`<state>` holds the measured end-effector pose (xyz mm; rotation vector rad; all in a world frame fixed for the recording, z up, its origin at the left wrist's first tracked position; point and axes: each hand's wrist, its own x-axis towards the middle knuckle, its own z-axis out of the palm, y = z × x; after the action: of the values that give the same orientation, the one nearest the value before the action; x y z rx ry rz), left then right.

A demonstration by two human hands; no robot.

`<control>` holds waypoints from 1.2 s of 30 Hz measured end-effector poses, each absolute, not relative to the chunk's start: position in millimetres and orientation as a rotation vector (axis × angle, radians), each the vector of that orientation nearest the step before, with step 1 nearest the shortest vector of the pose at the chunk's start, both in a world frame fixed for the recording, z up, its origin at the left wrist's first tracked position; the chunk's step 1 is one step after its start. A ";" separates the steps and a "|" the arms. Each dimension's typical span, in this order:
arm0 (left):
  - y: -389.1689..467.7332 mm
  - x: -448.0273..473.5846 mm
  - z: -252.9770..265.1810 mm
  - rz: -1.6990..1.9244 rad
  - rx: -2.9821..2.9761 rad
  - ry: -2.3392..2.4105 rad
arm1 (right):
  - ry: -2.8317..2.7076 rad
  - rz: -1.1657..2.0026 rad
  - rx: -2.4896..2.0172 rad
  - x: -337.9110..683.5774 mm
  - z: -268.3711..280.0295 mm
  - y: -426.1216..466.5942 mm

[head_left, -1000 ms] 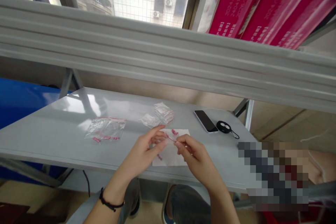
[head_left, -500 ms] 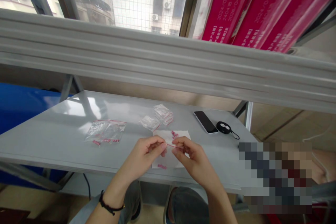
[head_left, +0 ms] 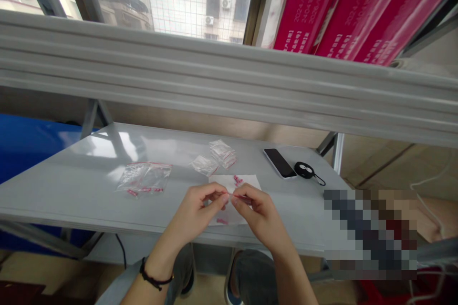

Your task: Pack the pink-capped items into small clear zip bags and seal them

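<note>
1. Two hands are held close together just above the front edge of the grey table (head_left: 71, 171).
2. A tiny clear bag (head_left: 232, 196) with a pink strip along its top is pinched between them, over a white paper sheet (head_left: 250, 182).
3. The bag's left end is nipped by the left hand (head_left: 198, 209), with thumb and finger closed tight on it.
4. The bag's right end is nipped by the right hand (head_left: 259, 217) in the same way, and the other fingers are curled in.
5. It cannot be told whether the bag's top is pressed shut or pulled open, because it is so small.
6. A few pink pieces (head_left: 237, 180) are seen lying loose on the far part of the paper, and one more pink bit (head_left: 222, 221) lies near the front, just under the hands.
7. A small pile of little bags (head_left: 223, 152) is set behind the paper, with one more little bag (head_left: 203, 164) beside it.
8. A bigger clear bag (head_left: 145, 176) lies well off to the left, with pink pieces inside it and at its edge.
9. It looks as if some bagging is done, since bags are piled up, and some is left, since loose pieces are not yet packed.
10. A phone (head_left: 279, 163) and a black round thing (head_left: 305, 170) on a cord are laid to the right.
</note>
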<state>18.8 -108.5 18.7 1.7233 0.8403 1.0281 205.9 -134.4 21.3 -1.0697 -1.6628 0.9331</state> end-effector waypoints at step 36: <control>-107.9 8.4 14.2 1.031 1.696 0.899 | -1.738 0.844 -1.170 221.0 19.9 -137.4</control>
<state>8.4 -107.9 14.2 1.6959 0.8993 1.0314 221.0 -137.4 19.9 -1.1695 -1.7384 0.8436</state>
